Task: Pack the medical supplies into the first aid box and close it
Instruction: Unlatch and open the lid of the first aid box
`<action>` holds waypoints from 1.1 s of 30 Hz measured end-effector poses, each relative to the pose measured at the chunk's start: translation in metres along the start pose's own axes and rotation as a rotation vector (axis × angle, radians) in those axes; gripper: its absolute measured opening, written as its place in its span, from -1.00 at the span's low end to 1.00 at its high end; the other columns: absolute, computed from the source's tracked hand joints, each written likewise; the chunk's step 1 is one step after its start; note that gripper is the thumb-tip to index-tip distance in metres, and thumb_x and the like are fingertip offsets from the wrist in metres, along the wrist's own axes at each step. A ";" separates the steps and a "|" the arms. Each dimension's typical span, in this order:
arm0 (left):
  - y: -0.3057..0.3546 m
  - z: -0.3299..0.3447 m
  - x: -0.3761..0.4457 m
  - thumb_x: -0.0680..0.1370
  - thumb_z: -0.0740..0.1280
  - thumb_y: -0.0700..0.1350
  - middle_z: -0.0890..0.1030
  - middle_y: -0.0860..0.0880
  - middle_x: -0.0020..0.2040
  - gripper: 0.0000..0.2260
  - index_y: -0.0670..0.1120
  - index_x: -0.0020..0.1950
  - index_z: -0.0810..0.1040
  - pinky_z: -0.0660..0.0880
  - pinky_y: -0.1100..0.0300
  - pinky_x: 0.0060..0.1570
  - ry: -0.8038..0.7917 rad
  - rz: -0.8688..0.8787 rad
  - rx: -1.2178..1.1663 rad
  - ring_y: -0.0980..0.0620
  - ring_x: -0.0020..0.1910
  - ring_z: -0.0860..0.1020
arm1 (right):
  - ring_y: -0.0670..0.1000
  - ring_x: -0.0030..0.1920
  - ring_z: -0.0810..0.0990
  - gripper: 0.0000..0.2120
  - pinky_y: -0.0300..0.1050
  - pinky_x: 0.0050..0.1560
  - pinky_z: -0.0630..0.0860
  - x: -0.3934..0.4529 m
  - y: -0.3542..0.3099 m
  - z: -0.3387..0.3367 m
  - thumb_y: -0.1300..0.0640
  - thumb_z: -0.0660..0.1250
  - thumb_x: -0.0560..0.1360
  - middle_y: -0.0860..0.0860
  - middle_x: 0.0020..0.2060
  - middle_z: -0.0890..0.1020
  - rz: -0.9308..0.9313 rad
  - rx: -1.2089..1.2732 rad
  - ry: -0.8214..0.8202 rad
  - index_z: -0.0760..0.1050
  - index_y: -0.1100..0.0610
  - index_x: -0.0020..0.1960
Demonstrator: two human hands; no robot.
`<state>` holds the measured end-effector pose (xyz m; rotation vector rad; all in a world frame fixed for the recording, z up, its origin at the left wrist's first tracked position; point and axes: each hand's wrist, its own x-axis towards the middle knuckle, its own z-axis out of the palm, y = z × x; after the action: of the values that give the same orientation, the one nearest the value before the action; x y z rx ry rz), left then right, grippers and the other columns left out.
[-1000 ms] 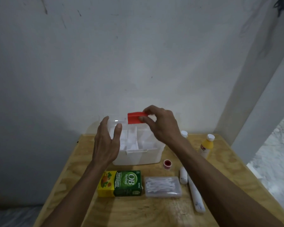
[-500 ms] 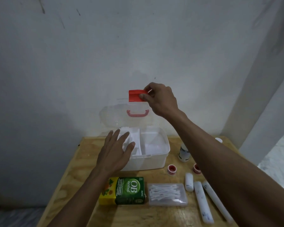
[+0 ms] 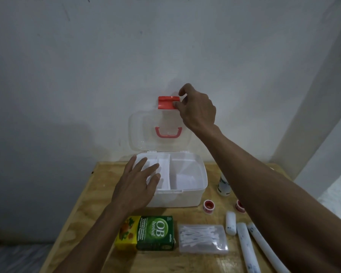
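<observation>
The white first aid box (image 3: 185, 198) stands open at the back of the wooden table (image 3: 87, 194). Its clear lid (image 3: 142, 134), with a red handle (image 3: 168, 133), is upright against the wall. My right hand (image 3: 197, 109) pinches the red latch (image 3: 166, 102) at the lid's top edge. Spread flat, my left hand (image 3: 138, 184) rests on the box's front left rim. A white divider tray shows inside. In front lie a green and yellow medicine carton (image 3: 148, 233), a clear case of cotton swabs (image 3: 203, 238), white rolls (image 3: 246, 247) and two small red tape rolls (image 3: 209, 206).
A white bottle (image 3: 223, 186) stands right of the box, partly behind my right forearm. The wall is directly behind the box. A white pillar rises at the right, and the table's left edge drops to the floor.
My right hand has swung the lid up by its red latch from nearly shut to upright. My left hand moved down from the lid onto the box's front left rim.
</observation>
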<state>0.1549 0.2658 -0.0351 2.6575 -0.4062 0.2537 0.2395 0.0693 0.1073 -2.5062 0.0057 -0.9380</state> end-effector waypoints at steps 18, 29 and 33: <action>0.000 -0.003 -0.001 0.54 -0.05 0.24 0.24 -0.05 0.55 -0.47 0.16 0.46 0.36 -0.11 0.07 0.50 -0.033 0.042 0.010 -0.01 0.57 -0.05 | 0.02 0.07 0.56 -0.73 -0.07 0.02 0.55 -0.067 0.012 -0.022 0.00 0.33 0.55 0.04 0.13 0.60 -0.044 0.144 0.049 0.58 0.05 0.21; 0.013 -0.016 -0.004 0.64 0.10 0.09 0.23 -0.09 0.55 -0.60 0.10 0.48 0.34 -0.25 0.19 0.46 -0.071 0.067 0.007 0.03 0.56 -0.02 | -0.32 0.03 0.52 -0.53 -0.50 -0.01 0.40 -0.257 0.013 -0.035 -0.15 0.45 0.43 -0.20 0.15 0.61 0.128 0.425 -0.551 0.51 -0.10 0.30; 0.004 -0.013 -0.001 0.59 0.05 0.19 0.17 -0.06 0.57 -0.54 0.15 0.49 0.30 -0.19 0.11 0.48 -0.124 0.039 -0.005 -0.01 0.57 -0.11 | -0.22 0.14 0.52 -0.43 -0.06 0.20 0.49 -0.264 0.007 -0.020 -0.27 0.41 0.39 -0.21 0.21 0.59 -0.021 0.368 -0.667 0.41 -0.18 0.35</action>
<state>0.1509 0.2686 -0.0219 2.6713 -0.4979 0.0997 0.0249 0.0971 -0.0463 -2.3438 -0.3680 -0.0580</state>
